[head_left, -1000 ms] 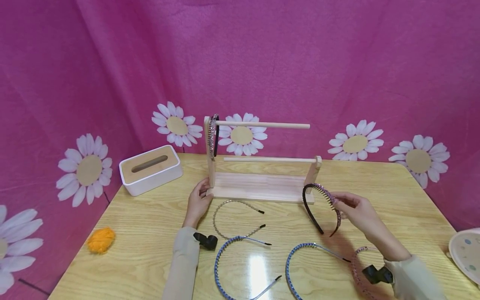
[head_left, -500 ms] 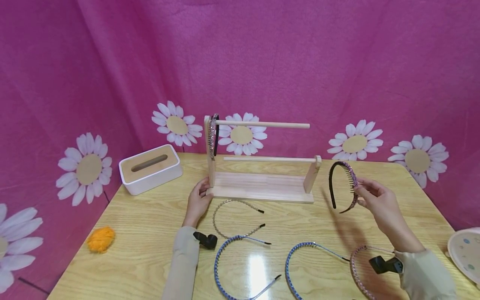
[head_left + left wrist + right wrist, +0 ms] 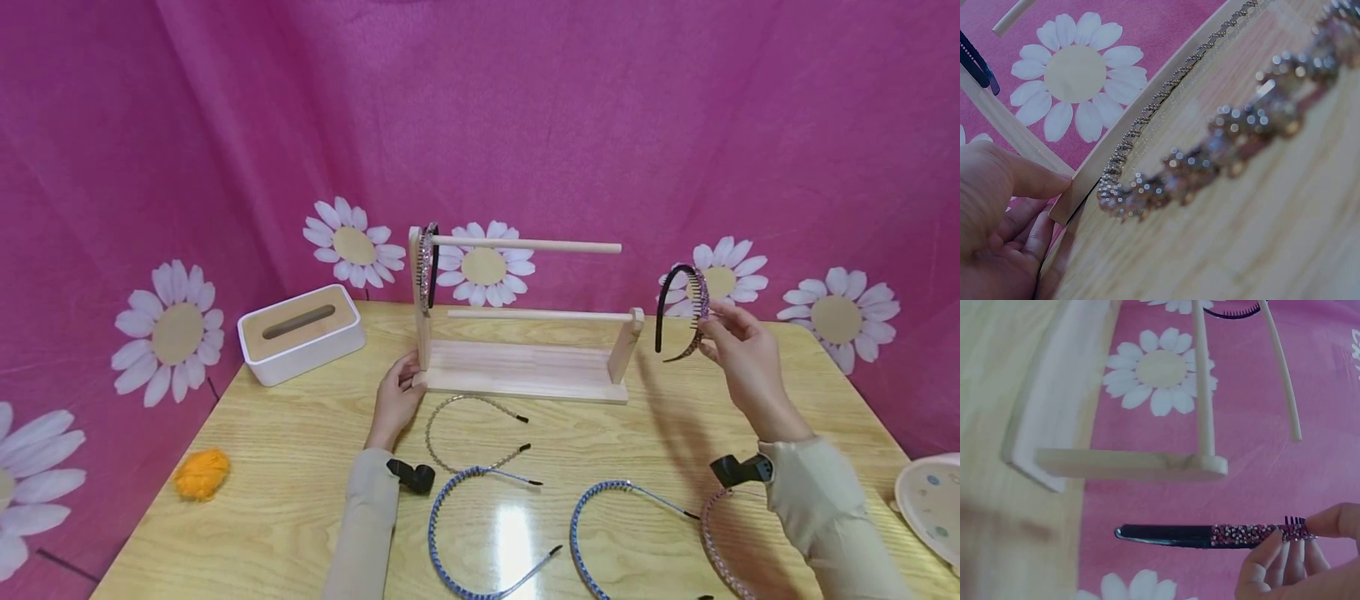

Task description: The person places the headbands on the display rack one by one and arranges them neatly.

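Observation:
My right hand (image 3: 750, 358) pinches a toothed black headband (image 3: 1235, 535) with pink sparkles. It holds the headband in the air, right of the wooden headband rack (image 3: 517, 367) and about level with the lower bar (image 3: 540, 315). At the rack's left end, my left hand (image 3: 397, 396) grips the corner of the base; the left wrist view shows the thumb on its edge and the fingers around the corner. Another sparkly headband (image 3: 426, 271) hangs at the left end of the upper bar (image 3: 532, 245), whose right end is free.
A beaded headband (image 3: 431, 425) lies in front of the rack. Closer in are two blue headbands (image 3: 435, 533) (image 3: 576, 533) and a pink one (image 3: 711, 542). A white tissue box (image 3: 307, 358) and an orange yarn bundle (image 3: 202, 475) sit left; a round pale object (image 3: 930, 500) is at right.
My right hand has lifted the sparkly headband up and away, first right and then back slightly left, beside the rack. My left hand has stayed on the rack's base.

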Motion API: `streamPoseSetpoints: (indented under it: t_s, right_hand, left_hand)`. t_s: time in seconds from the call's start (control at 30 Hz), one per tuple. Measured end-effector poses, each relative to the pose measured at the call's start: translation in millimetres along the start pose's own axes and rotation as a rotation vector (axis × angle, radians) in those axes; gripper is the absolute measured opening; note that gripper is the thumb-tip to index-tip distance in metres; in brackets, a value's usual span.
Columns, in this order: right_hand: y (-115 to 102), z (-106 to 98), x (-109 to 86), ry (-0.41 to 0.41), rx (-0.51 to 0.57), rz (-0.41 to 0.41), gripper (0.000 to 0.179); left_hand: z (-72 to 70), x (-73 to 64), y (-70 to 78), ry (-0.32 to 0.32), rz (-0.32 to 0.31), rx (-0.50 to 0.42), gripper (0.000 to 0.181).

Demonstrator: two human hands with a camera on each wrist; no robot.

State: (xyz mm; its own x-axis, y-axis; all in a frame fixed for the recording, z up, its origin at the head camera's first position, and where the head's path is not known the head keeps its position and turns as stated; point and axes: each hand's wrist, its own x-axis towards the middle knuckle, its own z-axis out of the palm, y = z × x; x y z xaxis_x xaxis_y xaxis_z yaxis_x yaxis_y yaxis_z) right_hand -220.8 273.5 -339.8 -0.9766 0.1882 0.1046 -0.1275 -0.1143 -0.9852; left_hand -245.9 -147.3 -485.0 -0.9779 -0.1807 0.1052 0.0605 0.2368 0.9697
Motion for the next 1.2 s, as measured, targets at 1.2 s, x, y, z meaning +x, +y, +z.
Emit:
streamPoseSetpoints:
  t_s: [1.2]
  right_hand:
    - [13, 171, 33.9, -0.034, -0.100, -0.093, 0.038]
  left_hand:
    - [1.5, -0.3, 0.4, 0.011, 0.033, -0.026, 0.054]
